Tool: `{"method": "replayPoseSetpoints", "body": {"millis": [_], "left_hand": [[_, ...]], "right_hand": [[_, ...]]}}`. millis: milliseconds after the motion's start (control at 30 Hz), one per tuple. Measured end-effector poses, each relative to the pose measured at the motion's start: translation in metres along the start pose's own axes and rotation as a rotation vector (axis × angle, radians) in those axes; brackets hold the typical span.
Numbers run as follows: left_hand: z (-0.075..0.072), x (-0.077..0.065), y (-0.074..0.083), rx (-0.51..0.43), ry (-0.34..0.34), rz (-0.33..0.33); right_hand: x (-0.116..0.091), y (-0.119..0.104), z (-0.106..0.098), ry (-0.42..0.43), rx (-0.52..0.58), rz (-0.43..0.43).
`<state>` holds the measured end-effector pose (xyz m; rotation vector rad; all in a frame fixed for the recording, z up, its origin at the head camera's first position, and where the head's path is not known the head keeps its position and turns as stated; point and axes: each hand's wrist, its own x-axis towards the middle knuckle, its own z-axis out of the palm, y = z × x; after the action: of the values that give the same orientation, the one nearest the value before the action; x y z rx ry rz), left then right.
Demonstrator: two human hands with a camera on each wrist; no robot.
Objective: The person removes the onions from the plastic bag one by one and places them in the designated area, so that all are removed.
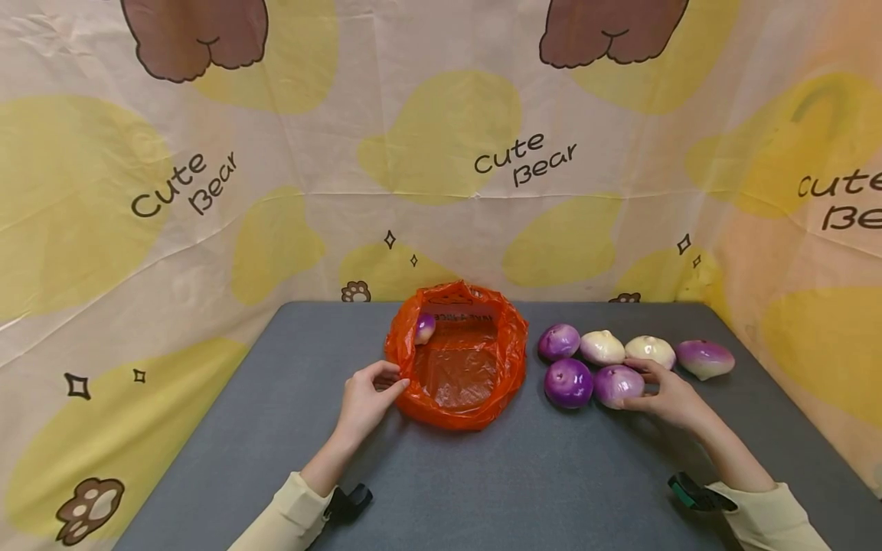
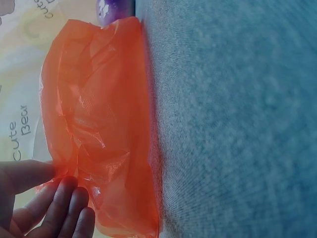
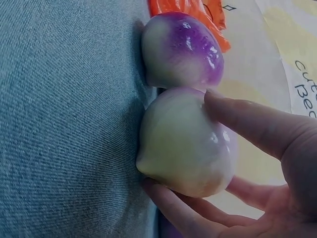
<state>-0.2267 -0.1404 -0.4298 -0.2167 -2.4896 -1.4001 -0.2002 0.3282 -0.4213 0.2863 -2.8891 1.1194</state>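
Observation:
A red-orange plastic bag (image 1: 513,367) stands with its mouth wide, its rim folded outward. My left hand (image 1: 368,394) pinches the rim on the near left side, thumb and fingertips at the film in the left wrist view. One glossy purple-and-white turnip (image 1: 425,328) shows inside the bag at the far left. To the right, my right hand (image 1: 664,394) grips a pale purple turnip (image 1: 618,386), thumb on one side and fingers on the other. In the right wrist view that turnip (image 3: 181,144) displays its white, pointed end beside the table surface.
A darker purple turnip (image 1: 568,383) lies just left of the gripped one. Behind are another purple turnip (image 1: 559,341), two white-faced ones (image 1: 602,347) and a tapered one (image 1: 706,358) farthest right. All lie on a grey table (image 1: 475,490) before a patterned cloth backdrop (image 1: 441,138).

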Motion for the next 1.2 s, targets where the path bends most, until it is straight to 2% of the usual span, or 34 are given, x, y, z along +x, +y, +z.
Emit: {"method": "replayPoseSetpoints", "body": {"millis": [233, 467, 767, 1200], "left_hand": [[0.000, 0.000, 0.001, 0.002, -0.001, -0.001], [0.001, 0.000, 0.001, -0.006, 0.000, -0.001], [0.000, -0.001, 0.000, -0.003, 0.002, -0.002], [0.000, 0.000, -0.001, 0.002, 0.009, 0.000]], "right_hand": [[-0.002, -0.002, -0.004, -0.004, 0.005, -0.014], [-0.006, -0.004, -0.012, -0.007, -0.015, 0.019], [-0.007, -0.007, -0.025, -0.008, 0.050, 0.013], [0.005, -0.038, -0.037, 0.046, 0.011, 0.013]]}}
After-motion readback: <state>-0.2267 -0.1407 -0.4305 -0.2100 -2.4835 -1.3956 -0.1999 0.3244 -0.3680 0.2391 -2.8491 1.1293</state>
